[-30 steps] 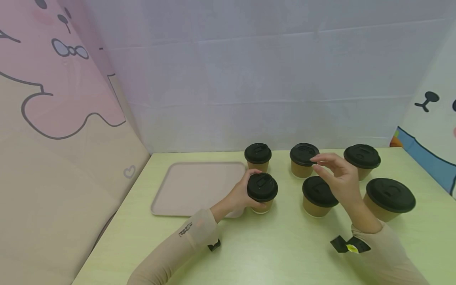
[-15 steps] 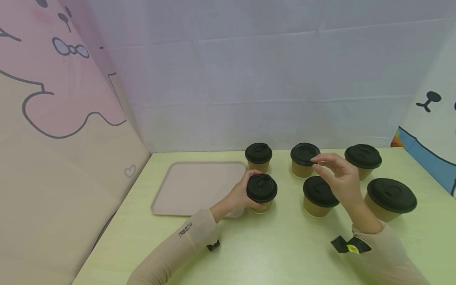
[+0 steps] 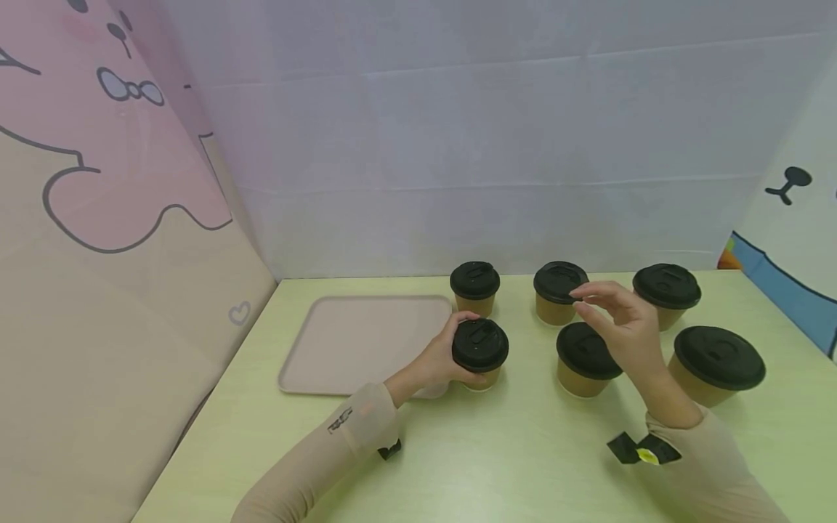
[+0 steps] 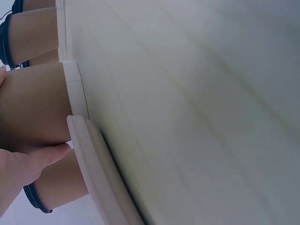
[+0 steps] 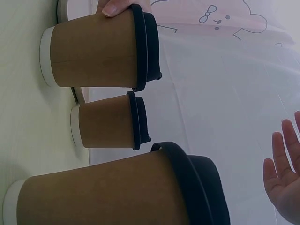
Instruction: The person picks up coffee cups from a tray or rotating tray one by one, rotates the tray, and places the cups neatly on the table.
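My left hand holds a brown paper coffee cup with a black lid, thumb and fingers round its sides. The cup stands upright at the right edge of a pale pinkish tray. In the left wrist view a finger lies along the cup's brown wall, close by the tray's rim. My right hand hovers, fingers loosely bent and holding nothing, over the right-hand cups. Nearest beneath it is another lidded cup, partly covered by the hand. The right wrist view shows that hand apart from the cups.
Behind the held cup stands a smaller lidded cup. Further right are another back-row cup, a wider one and a large one at the front. A pale cloth wall closes off the table's back.
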Available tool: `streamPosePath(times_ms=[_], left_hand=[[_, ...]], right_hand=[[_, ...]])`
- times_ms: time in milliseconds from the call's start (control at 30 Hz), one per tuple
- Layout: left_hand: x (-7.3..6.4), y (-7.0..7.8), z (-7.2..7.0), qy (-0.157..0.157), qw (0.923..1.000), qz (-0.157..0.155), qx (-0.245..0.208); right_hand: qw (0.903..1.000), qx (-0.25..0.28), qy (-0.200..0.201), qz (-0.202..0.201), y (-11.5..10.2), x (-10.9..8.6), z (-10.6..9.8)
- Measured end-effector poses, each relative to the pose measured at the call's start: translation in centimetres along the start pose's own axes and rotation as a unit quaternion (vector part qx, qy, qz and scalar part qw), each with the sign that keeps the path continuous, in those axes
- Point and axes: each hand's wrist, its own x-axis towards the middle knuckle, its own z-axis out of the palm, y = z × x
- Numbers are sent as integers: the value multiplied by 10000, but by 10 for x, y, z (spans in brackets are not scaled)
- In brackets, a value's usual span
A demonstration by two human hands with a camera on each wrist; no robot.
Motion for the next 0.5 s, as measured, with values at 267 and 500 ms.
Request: streamPosePath(times_ms=[267, 500], left_hand=[[0, -2, -1, -45, 9999, -2, -90], [0, -3, -1, -61, 9999, 39, -86]], right_hand=[[9998, -106, 89, 105, 0, 0, 3], [9995, -215, 133, 174, 0, 0, 3]])
